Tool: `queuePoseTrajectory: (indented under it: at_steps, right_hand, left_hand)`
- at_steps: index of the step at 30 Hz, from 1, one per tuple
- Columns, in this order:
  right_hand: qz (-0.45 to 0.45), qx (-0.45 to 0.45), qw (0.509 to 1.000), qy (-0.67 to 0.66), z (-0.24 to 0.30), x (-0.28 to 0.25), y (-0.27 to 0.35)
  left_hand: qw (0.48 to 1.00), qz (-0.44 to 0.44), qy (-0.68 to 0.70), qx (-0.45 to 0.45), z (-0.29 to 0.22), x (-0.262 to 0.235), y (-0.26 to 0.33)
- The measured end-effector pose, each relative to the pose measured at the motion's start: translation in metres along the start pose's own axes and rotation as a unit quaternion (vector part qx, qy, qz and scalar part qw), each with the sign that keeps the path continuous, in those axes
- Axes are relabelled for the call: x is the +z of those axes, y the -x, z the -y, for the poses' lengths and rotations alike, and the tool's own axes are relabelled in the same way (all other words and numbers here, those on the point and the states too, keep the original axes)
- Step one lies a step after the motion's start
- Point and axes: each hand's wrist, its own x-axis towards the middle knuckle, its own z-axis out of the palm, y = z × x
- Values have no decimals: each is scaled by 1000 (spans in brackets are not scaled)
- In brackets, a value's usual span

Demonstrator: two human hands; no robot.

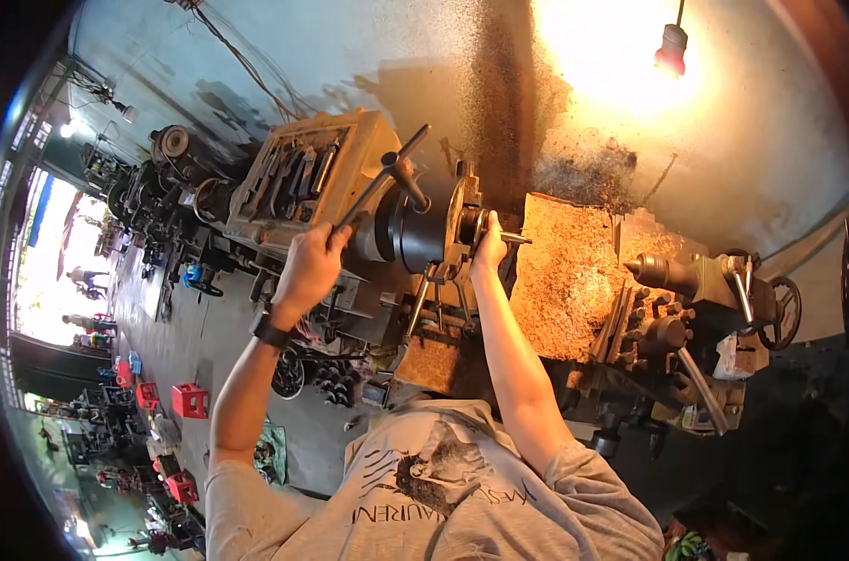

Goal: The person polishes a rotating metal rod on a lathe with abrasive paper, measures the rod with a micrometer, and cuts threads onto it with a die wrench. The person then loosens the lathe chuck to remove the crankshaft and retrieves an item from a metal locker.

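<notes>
My left hand (312,268) is closed around the lower end of the crossbar of a T-handled chuck key (407,179). The key's shank is seated in the dark round lathe chuck (417,241), with the bar tilted up to the right. On the chuck's right face, my right hand (489,251) is closed on a metal workpiece (514,238) whose thin end sticks out to the right past my fingers. How the chuck jaws meet the workpiece is partly hidden by the hand.
Hand tools (298,178) lie atop the headstock (373,140). Metal chips (569,271) cover the sheet behind the bed. To the right stand the tool post (663,334) and pointed tailstock (667,273). A lit bulb (670,58) hangs above. Red crates (190,400) sit on the left floor.
</notes>
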Motion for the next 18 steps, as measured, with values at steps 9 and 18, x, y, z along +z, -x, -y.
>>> queuePoseTrajectory:
  at_steps: [9,18]
  right_hand:
    - [10,-16,1000,2,2,5,3]
    - [-48,-46,996,54,-3,0,-11]
  left_hand:
    - [989,-82,58,109,-30,15,-63]
    - [980,32,-15,196,-39,22,-127]
